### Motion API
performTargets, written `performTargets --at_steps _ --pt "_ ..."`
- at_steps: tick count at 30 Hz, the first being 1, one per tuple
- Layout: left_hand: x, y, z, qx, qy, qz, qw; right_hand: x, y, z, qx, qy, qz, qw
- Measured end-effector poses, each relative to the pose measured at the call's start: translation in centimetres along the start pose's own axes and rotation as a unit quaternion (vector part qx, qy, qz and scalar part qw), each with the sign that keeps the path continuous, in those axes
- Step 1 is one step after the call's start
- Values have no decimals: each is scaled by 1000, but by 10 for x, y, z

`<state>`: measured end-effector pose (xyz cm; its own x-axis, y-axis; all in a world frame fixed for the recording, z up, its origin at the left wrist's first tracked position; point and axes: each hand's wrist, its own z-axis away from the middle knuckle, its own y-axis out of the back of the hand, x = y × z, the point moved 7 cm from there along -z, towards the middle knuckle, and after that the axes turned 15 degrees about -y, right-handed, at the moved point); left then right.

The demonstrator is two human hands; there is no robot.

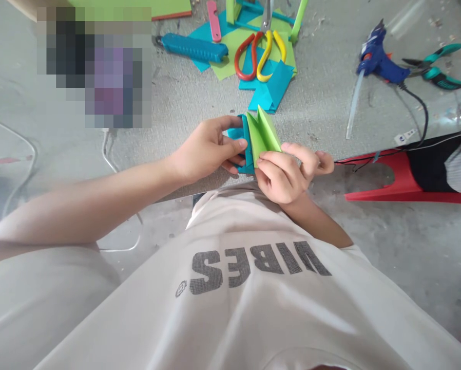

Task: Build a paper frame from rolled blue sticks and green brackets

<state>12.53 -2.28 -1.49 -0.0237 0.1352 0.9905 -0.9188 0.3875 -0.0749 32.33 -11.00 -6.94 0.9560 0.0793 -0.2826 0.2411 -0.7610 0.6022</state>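
Close to the table's front edge, my left hand (211,146) grips a blue folded paper piece (249,146) between thumb and fingers. My right hand (286,169) pinches a light green folded paper (263,134), its two flaps standing apart in a V. The green paper lies right against the blue piece; whether they are joined I cannot tell. Just beyond my hands is another blue folded paper (271,92). Scissors (259,56) with red and yellow handles lie above it on blue and green paper.
A blue cutter knife (194,47) and a pink strip-shaped tool (214,20) lie at the back. To the right are a blue glue gun (382,56) with a glue stick and teal-handled pliers (442,67). A red stool (396,180) stands beyond the table edge. A white cable runs at left.
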Motion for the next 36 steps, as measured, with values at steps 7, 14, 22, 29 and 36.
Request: performTargets --at_steps 7,14,22,29,36 --pt "-1 -1 0 -4 4 -7 1000 -19 22 -6 135 82 -73 985" --pt "2 -4 2 -5 4 -22 1000 -8 -2 -15 -70 -30 -97 992" --pt "5 -10 4 -16 9 -7 1000 -21 0 -36 -102 -53 -93 989" --pt "18 -19 7 -6 -15 8 1000 -21 -3 -54 -161 -90 -98 978" --pt "14 -6 3 42 -48 -8 998 -1 -5 -59 -131 -118 -121 977"
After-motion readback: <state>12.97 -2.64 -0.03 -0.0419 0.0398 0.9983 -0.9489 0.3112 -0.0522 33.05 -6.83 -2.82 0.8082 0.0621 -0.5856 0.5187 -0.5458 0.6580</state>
